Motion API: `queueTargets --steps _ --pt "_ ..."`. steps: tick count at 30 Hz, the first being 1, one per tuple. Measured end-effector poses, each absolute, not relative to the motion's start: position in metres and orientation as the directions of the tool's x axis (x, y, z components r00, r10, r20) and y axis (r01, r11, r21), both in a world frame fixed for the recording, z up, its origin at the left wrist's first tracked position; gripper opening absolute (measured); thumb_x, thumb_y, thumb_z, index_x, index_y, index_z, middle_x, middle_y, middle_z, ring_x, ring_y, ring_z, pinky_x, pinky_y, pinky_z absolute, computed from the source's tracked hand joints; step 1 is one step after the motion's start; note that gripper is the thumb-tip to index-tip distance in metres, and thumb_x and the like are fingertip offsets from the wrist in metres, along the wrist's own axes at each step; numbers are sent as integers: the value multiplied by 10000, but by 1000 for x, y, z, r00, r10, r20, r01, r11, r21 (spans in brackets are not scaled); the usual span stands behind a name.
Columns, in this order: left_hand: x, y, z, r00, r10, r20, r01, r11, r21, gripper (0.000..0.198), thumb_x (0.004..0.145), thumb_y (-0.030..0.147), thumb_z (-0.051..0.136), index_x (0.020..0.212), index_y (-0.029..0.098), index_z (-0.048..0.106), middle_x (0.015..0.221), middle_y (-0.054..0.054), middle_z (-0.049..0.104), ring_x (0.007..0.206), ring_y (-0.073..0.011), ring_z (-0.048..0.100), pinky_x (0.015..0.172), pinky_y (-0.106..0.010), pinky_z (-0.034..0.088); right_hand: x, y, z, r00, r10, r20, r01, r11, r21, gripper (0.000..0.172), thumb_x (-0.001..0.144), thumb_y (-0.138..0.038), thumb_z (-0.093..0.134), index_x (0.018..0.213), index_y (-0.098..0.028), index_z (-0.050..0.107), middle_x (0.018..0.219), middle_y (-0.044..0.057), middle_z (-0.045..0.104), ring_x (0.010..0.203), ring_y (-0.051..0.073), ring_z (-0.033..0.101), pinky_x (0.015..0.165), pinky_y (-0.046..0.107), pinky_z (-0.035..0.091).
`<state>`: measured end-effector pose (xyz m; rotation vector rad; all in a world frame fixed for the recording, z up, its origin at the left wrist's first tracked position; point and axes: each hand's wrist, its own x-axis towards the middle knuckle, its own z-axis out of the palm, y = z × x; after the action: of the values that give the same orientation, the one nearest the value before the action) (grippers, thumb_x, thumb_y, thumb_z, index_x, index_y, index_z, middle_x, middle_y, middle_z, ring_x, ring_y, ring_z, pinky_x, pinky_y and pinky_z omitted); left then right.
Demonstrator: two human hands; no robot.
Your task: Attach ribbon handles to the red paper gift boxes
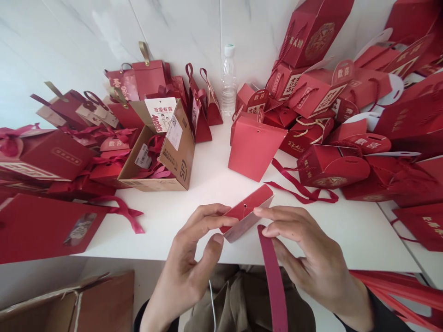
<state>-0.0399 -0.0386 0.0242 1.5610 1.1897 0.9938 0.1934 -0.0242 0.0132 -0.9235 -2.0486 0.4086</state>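
A small red gift box [246, 206] with a hole in its top stands at an angle on the white table in front of me. My left hand [197, 249] grips its left end, fingers over the top and the thumb low at the near side. A dark pink strap [273, 281] hangs down from my right hand [304, 244], pinched near its upper end between thumb and finger. The right index fingertip touches the box's near right edge. Just beyond stands a larger plain red tapered box [256, 145], and a red ribbon [304, 188] lies loose to its right.
An open cardboard carton [178, 159] holding dark pink strips stands left of centre. Red gift boxes [328, 159] crowd the right, with more [44, 154] at left. A plastic bottle [229, 83] stands by the wall. Another carton [104, 299] is below the table, lower left.
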Motion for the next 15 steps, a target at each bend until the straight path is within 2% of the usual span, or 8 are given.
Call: queueTargets --steps 8,15 --pt "-43 -36 22 224 972 74 251 -131 959 309 1042 252 519 1287 339 684 1351 -59 622 1333 -232 554 1107 -372 487 194 -22 10 -386 732 561 485 679 -551 160 1020 -69 535 1108 -195 579 1274 123 698 1226 197 621 1005 342 566" --pt "-41 -37 20 185 980 74 242 -119 963 307 1056 258 495 1290 338 676 1357 -52 610 1347 -213 540 1119 -336 469 195 -24 9 -388 736 555 483 675 -558 152 1026 -78 532 1118 -187 585 1298 116 688 1254 182 608 1032 311 548"
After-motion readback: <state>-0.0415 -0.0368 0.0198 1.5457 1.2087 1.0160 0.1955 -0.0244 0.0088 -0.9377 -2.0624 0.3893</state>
